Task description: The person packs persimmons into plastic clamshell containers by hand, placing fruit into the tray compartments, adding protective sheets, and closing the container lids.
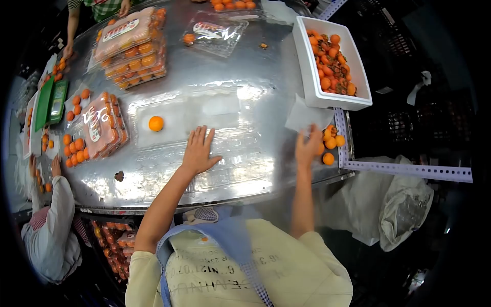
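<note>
My left hand (198, 153) lies flat with its fingers spread on a clear plastic clamshell tray (225, 171) on the metal table. In the tray's far half, on a pale liner, rests a single persimmon (156, 123). My right hand (308, 146) is blurred, just left of a small group of loose persimmons (330, 143) near the table's right edge. Whether its fingers hold one cannot be made out. A white paper sheet (307, 115) lies just beyond that hand.
A white foam box (299, 56) of persimmons stands at the back right. Filled clamshell packs (134, 48) are stacked at the back left, with another pack stack (105, 125) nearer. An open clamshell (217, 33) lies beyond. Co-workers' hands (56, 166) work along the left side.
</note>
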Tool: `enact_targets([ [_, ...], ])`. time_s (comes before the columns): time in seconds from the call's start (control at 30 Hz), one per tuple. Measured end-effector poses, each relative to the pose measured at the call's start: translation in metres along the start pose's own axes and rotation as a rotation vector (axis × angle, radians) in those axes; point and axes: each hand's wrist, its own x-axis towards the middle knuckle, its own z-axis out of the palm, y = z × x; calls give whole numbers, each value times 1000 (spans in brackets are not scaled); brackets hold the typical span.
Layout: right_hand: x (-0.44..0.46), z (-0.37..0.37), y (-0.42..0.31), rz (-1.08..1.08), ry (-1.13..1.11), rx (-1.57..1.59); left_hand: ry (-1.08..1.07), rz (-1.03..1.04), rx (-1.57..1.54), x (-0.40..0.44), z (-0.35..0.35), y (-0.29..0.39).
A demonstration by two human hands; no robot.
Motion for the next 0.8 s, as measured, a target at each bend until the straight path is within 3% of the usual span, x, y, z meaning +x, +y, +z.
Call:
enact_targets([
  [0.03,-8,15,-15,103,-203,244,-8,1,-9,1,0,0],
  [0.1,-19,59,-33,93,-362,244,-12,8,-31,1,0,0],
  [0.2,-9,91,-51,421,-596,451,34,23,-68,0,-7,-2],
  [0.33,4,80,-62,446,-925,541,82,64,-240,-9,-23,-5],
  [0.43,-1,74,-55,488,-943,735,179,114,-350,-19,-43,-2],
  [0.53,-4,65,-43,439,-821,794,502,32,-519,-31,-43,-7],
  [0.63,-10,55,-26,272,-802,714,849,-270,-680,-41,-47,-16],
  [0.77,-8,23,-35,-150,-1068,439,941,-408,-389,-74,-60,-52],
  [0.8,-4,11,-45,-136,-1170,304,922,-449,-311,-85,-60,-63],
])
